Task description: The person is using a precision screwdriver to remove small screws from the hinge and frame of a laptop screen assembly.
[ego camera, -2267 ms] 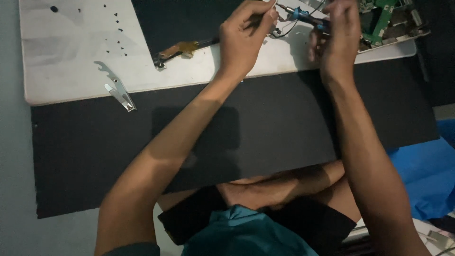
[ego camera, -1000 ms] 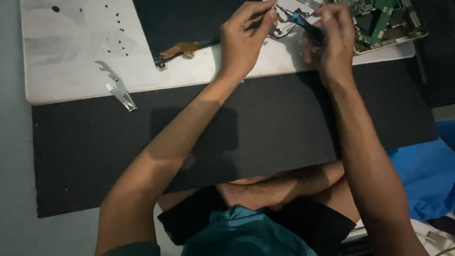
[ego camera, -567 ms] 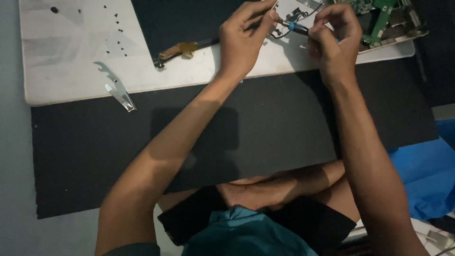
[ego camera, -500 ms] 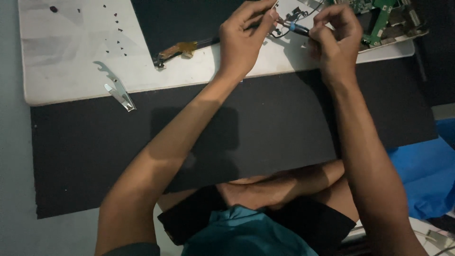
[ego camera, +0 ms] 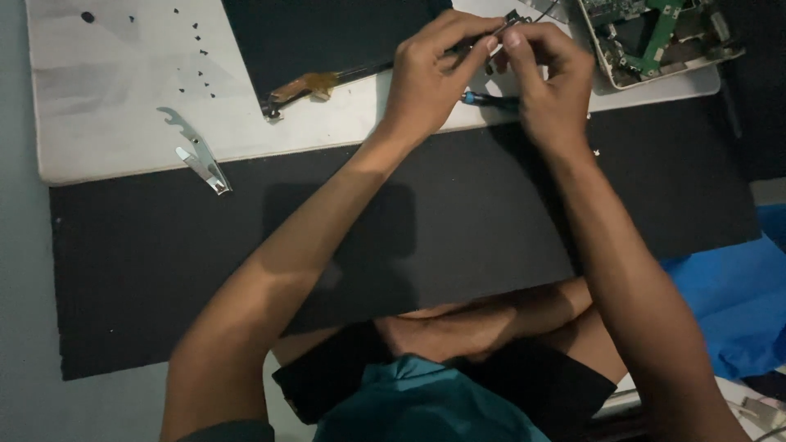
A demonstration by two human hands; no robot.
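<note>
Black mat [ego camera: 409,213] under white board [ego camera: 106,90], open device with green circuit board [ego camera: 655,41] at board's far right corner; near far edge, left hand [ego camera: 430,82] and right hand [ego camera: 548,82] pinch one small dark part [ego camera: 512,20], blue-tipped screwdriver [ego camera: 491,100] beneath them, loose screws [ego camera: 192,49] far left.

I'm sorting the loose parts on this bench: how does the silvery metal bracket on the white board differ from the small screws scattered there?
The metal bracket is one long, flat, silvery piece near the white board's front edge; the screws are many tiny dark specks spread farther back. The bracket has a hooked end; the screws look like dots. Both lie loose on the board, away from both hands.
</note>
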